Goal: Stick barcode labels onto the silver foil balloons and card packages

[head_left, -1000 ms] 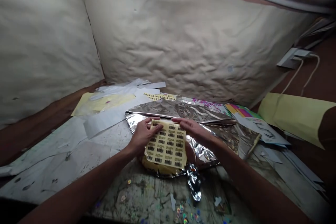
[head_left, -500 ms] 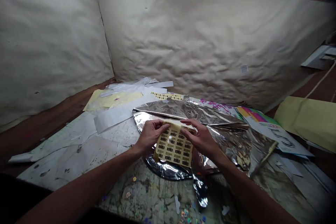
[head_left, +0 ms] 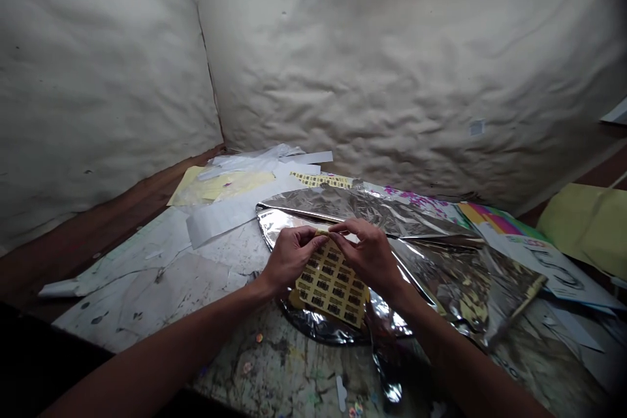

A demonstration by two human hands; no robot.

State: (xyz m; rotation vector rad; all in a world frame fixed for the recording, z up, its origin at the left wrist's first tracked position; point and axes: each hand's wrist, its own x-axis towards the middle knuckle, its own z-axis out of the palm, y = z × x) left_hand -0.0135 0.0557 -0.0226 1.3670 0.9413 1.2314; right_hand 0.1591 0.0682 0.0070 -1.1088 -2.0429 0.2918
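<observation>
Both my hands hold a yellow sheet of barcode stickers (head_left: 333, 284) above a flattened silver foil balloon (head_left: 431, 255). My left hand (head_left: 289, 255) pinches the sheet's top edge with closed fingers. My right hand (head_left: 367, 255) pinches the same top edge just beside it, fingertips nearly touching the left ones. The sheet hangs toward me, its lower rows of black barcodes in plain view. The balloon's narrow silver neck (head_left: 385, 366) points toward me on the paint-stained table (head_left: 274, 366).
Loose white and yellow papers (head_left: 230, 189) lie at the back left. Colourful printed sheets (head_left: 499, 225) and a yellow sheet (head_left: 588, 225) lie to the right. Cream padded panels (head_left: 392, 78) wall the back and left. Small confetti bits dot the near table edge.
My hands have drawn together at the sheet's top edge, from flat hold to a pinch. The view has shifted left, so the socket and cable at right have left the frame.
</observation>
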